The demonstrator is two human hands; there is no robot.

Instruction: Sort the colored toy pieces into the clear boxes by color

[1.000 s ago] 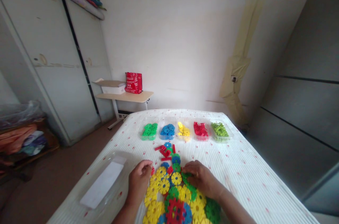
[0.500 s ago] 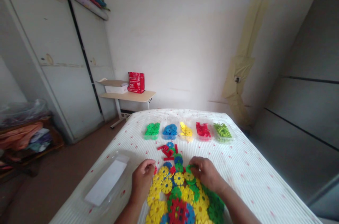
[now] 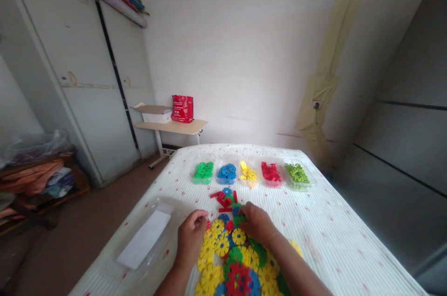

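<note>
Flat, notched, flower-shaped plastic discs in several colours (image 3: 239, 236) lie in a heap at the table's near middle. To its left is my left hand (image 3: 190, 239), thumb and forefinger pinched together. A small red piece (image 3: 208, 224) shows at those fingertips; whether they grip it is unclear. My right hand (image 3: 257, 224) reaches over the heap's upper right, fingers bent down at a green disc (image 3: 239, 220). Its fingertips are partly hidden, so what they hold cannot be made out. Red interlocked pieces (image 3: 238, 279) lie lower down, and red strips (image 3: 223, 200) sit above the heap.
Along the far side stand clear tubs of green (image 3: 203, 181), blue (image 3: 226, 181), yellow (image 3: 248, 183), red (image 3: 273, 182) and light-green pieces (image 3: 298, 185). A clear plastic tray (image 3: 159, 203) with a white sheet lies at left. A side table (image 3: 190, 127) carries a red bag.
My right hand has shifted left and slightly up across the heap. My left hand stays in nearly the same place. The whole view has shifted slightly.
</note>
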